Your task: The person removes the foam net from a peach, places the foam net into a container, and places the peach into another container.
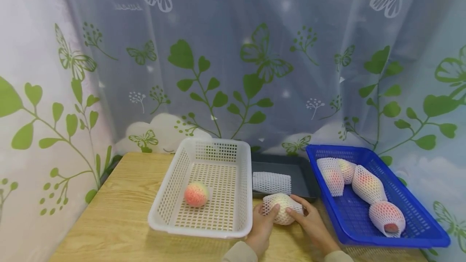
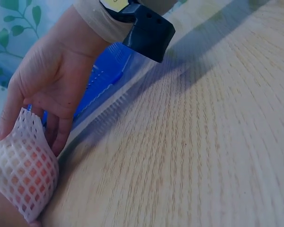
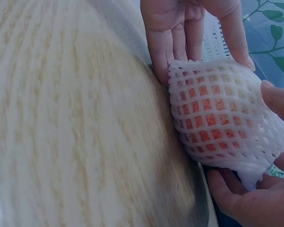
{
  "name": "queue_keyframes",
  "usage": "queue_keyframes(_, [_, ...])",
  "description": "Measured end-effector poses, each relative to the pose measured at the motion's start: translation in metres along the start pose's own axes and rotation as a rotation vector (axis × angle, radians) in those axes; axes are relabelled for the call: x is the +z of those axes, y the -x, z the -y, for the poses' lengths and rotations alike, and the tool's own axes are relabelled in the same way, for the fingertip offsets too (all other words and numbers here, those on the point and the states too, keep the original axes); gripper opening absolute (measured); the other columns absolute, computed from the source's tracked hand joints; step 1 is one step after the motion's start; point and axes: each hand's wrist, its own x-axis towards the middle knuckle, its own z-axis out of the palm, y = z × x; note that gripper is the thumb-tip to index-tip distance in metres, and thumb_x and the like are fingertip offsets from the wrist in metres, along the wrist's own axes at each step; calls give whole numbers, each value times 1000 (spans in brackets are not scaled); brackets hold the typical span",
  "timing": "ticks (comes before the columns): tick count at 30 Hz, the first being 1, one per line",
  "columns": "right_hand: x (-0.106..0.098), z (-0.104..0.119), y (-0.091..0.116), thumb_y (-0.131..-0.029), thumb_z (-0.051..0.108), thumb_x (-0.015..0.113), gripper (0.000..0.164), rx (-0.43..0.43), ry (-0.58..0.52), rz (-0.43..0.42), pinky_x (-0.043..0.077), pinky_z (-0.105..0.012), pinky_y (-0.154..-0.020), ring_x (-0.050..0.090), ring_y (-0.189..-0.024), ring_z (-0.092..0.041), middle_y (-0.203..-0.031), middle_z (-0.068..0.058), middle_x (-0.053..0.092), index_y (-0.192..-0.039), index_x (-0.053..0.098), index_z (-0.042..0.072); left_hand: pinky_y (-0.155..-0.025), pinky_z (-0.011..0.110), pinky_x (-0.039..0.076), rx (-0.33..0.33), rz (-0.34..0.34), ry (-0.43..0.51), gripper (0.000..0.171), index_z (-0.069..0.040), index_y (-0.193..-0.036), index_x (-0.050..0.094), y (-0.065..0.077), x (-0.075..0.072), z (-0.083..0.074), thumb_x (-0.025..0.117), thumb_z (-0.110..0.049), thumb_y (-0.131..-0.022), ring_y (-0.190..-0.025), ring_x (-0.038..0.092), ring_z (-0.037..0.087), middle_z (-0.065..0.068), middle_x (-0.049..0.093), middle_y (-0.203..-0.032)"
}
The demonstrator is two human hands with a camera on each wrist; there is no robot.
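Note:
A peach (image 1: 281,210) in a white foam net sleeve sits between both hands over the wooden table, in front of the dark tray. My left hand (image 1: 260,229) grips its left end, thumb on top. My right hand (image 1: 312,223) pinches the sleeve's right end between thumb and fingers. In the right wrist view, the foam net (image 3: 217,111) covers the fruit, and red skin shows through the mesh. The left wrist view shows the netted peach (image 2: 26,172) at the left edge, with the right hand (image 2: 54,78) beyond it.
A white basket (image 1: 200,233) on the left holds one bare peach (image 1: 196,194). At right, a blue basket (image 1: 349,221) holds several netted peaches (image 1: 368,184). Between them, a dark tray (image 1: 303,169) bears flat foam sleeves (image 1: 272,182). A patterned curtain (image 1: 225,72) hangs behind the wooden table (image 1: 120,213).

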Motion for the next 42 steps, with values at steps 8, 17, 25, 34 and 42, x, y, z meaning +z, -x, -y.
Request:
queue_keyframes(8, [0,6,1,-89,11,66,53,-8,20,-22,44,-13,-86,48,-111,-7,-140,-22,46,-137,48,-2,-112,53,26,30,16,56,76,16,-141,27,3,1,-6,70,-17,-87,-135,27,49,39,29,-143])
queue_keyframes(17, [-2,11,3,-89,9,66,54,-31,20,-26,46,-18,-88,42,-127,-32,-142,-22,44,-137,46,-5,-109,56,30,145,-72,-50,66,10,-137,41,5,5,-7,72,-10,-82,-130,38,47,33,43,-138])
queue_keyframes(25, [-6,17,2,-89,11,67,51,-97,107,-48,37,-48,-105,39,-129,-32,-140,-20,48,-135,50,-4,-108,57,32,234,-125,-140,61,7,-131,51,5,10,-13,76,-6,-77,-128,43,44,26,51,-134])
queue_keyframes(34, [-14,46,8,-92,16,64,53,-125,149,-46,42,-21,-98,39,-132,-34,-142,-22,45,-139,46,0,-107,55,35,295,-81,-165,60,5,-130,53,11,15,-30,77,-10,-78,-126,45,43,24,53,-133])
queue_keyframes(42, [-30,72,6,-94,23,62,57,-139,97,-38,34,-6,-95,33,-135,-22,-149,-14,38,-143,40,6,-108,56,32,279,2,-134,60,-3,-133,53,15,18,-52,77,-17,-80,-130,42,40,17,52,-137])
